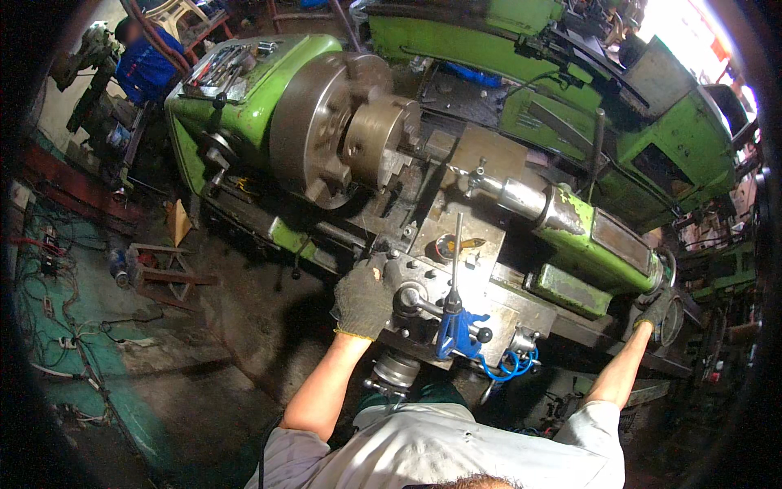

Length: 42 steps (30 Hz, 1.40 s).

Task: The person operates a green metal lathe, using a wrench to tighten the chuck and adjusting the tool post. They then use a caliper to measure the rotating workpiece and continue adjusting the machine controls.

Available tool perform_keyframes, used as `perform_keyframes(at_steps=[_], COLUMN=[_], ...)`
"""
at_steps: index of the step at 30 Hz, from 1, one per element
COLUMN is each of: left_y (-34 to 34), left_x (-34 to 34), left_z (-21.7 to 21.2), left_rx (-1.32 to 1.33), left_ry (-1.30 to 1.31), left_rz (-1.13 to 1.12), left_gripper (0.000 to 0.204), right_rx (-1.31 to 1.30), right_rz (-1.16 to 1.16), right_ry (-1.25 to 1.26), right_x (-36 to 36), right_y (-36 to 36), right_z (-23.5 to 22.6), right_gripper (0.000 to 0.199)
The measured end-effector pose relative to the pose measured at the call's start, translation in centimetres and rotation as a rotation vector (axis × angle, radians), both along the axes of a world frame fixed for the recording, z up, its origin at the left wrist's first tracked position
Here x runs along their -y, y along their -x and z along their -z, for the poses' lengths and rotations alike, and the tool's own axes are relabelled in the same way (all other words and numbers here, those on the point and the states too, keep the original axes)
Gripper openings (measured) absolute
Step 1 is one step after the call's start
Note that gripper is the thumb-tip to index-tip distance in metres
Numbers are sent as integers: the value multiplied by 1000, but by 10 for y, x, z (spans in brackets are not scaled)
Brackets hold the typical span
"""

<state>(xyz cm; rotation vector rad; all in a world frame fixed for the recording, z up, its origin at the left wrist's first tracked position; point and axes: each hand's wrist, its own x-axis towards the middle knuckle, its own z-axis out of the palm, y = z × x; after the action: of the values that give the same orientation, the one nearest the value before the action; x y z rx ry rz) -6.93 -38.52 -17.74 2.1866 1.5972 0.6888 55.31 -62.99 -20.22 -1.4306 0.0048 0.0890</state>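
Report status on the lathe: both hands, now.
Left hand, grey glove, on the carriage handle. Right hand gripping the green tailstock's handwheel. Round steel chuck blurred, nothing between it and tailstock.

The scene is dim overall, lit mainly by daylight that blows out to white glare at the upper right corner. The green lathe (326,122) catches soft highlights on its metal chuck (342,122), which looks motion-blurred. Deep shadow fills the floor (244,342) below. Fisheye bending curves straight edges, and a dark vignette swallows the corners.
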Motion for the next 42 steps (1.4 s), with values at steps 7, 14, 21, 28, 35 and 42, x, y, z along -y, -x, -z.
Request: perform_keyframes(at_steps=[7, 14, 21, 28, 35, 42], left_y=[-1, -1, -2, 0, 0, 0], left_x=[0, 1, -1, -1, 0, 0], left_z=[0, -2, 2, -2, -1, -3], left_rx=[-38, -7, 13, 20, -27, -27], left_ry=[-47, -52, 5, 3, -20, -12], left_rz=[18, 5, 13, 20, 15, 32], left_gripper=[30, 31, 32, 30, 30, 31], right_rx=[-18, -73, -95, 55, 39, 55], right_rz=[-59, -201, -221, -79, -53, -86], right_ry=[11, -83, -203, 14, -40, -69], right_x=[32, -5, -18, 10, -2, 8], right_y=[-46, -6, 12, -4, 2, -16], right_z=[40, 13, -8, 21, 22, 31], right_gripper=[49, 49, 41, 39, 36, 35])
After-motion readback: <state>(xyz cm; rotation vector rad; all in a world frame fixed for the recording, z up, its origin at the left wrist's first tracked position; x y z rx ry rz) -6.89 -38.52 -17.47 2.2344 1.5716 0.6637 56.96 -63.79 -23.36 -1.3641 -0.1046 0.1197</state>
